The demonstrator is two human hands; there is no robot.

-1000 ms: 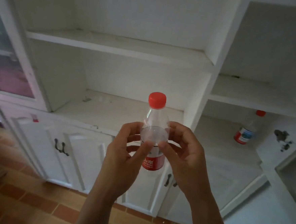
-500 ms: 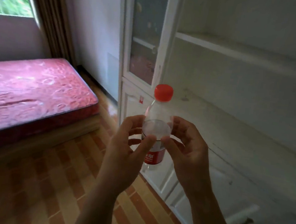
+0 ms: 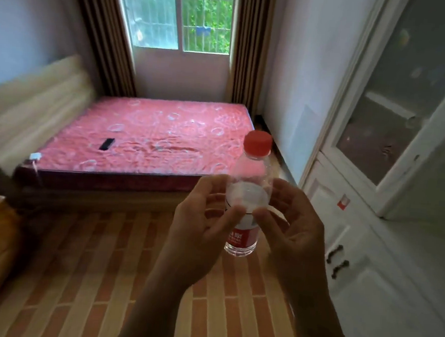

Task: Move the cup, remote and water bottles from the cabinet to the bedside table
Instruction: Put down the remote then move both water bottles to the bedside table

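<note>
Bottle [image 3: 251, 175] held above brick-pattern floor [image 3: 98, 278], before red mattress [image 3: 153, 132].

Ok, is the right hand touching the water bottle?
Touching. The head view shows the right hand with its thumb pressed on the front of the water bottle and its fingers curled round the side.

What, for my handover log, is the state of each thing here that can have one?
water bottle: upright, capped, partly filled, held in the air
left hand: grips the water bottle
right hand: grips the water bottle
curtains: drawn apart
lower cabinet doors: shut
dark flat object: lying on the mattress
</note>
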